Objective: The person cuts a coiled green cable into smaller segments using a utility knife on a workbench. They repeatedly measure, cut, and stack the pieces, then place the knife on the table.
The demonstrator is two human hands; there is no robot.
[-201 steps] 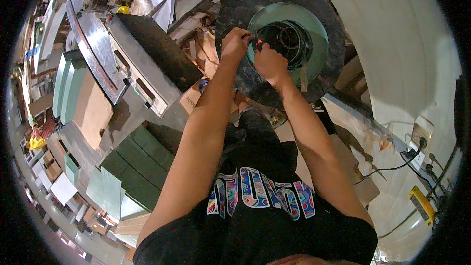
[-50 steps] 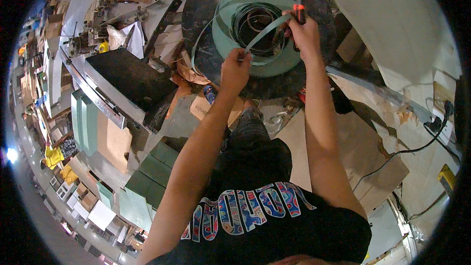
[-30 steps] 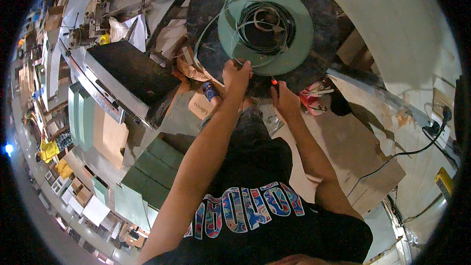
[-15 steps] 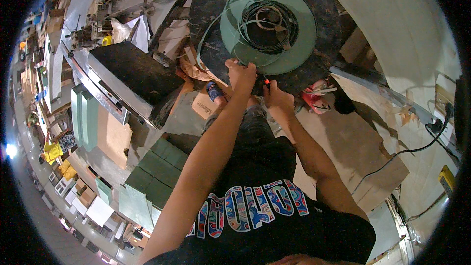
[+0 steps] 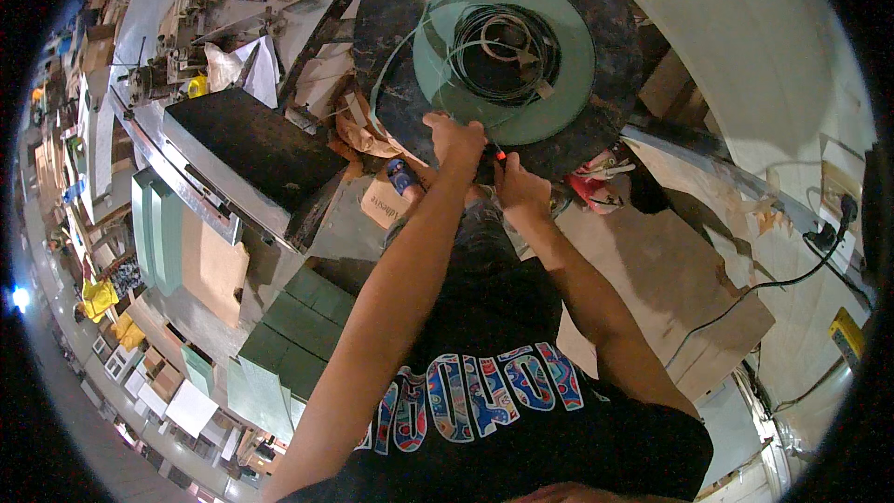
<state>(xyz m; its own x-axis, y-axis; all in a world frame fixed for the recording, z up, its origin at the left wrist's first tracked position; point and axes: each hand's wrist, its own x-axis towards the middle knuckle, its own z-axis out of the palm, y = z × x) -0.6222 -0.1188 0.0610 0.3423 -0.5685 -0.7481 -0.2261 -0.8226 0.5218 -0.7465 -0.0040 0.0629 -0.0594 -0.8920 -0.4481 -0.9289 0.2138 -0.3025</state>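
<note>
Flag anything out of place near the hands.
A loose loop of green strip strays past the left edge of the coil, unlike its tight winding; crumpled brown paper lies beside the black disc, like litter.

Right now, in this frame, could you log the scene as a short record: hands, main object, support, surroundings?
Left hand: closed at the coil's near edge, apparently on a thin green strip
Right hand: gripping a red-and-dark tool; exact type too small to tell
Main object: pale green coil, lying flat, with loose thin loops around its centre
Support: dark round surface beneath the coil
To the left: black-topped metal-edged block
To the right: brown board, black cable
</note>
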